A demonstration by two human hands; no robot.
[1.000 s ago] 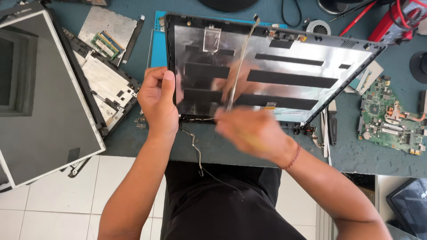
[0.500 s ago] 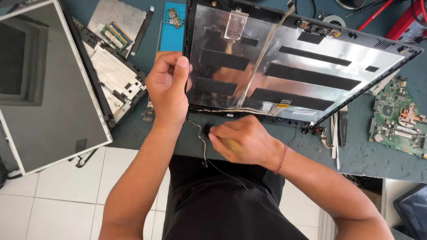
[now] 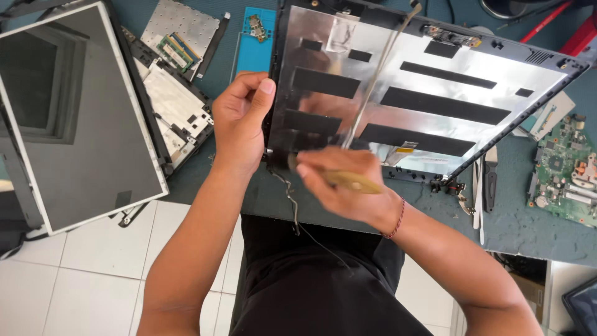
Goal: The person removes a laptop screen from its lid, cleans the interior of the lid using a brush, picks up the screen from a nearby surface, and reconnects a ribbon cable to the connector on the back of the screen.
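Working a tool along a laptop lid's near edge

Compared with a moment ago, the right hand [image 3: 348, 190], closed around a yellow-handled tool [image 3: 351, 180], has risen onto the foil-lined laptop lid [image 3: 429, 93]. The left hand [image 3: 242, 118] grips the lid's left edge.

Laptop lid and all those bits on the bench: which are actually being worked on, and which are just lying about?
In use:
left hand steadying laptop lid
right hand gripping yellow-handled tool

Lying about:
screen panel
green circuit board
blue tray
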